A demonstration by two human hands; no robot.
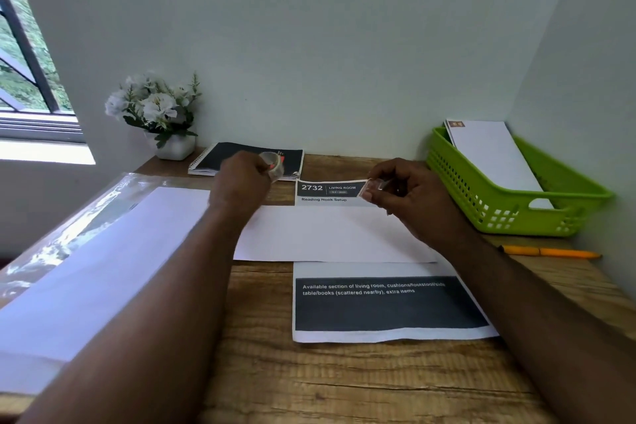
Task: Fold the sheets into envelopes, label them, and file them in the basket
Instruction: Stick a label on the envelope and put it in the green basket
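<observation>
A folded white sheet (337, 234) lies flat across the middle of the wooden desk. My left hand (241, 182) hovers above its far left corner, closed on a small roll of clear tape (273, 163). My right hand (409, 196) is above the sheet's far right part and pinches a small stamp-like sticker (365, 190) between thumb and fingers. At the right stands a green basket (516, 203) holding one white envelope (492, 155) with a brown stamp at its top corner. A stack of blank sheets (86, 272) in a clear wrapper lies at the left.
A printed task sheet (385, 303) lies under the folded sheet, its header showing at the far side. An orange pen (550, 252) rests near the basket. A black spiral notebook (237, 157) and a pot of white flowers (158, 113) stand at the back left by the wall.
</observation>
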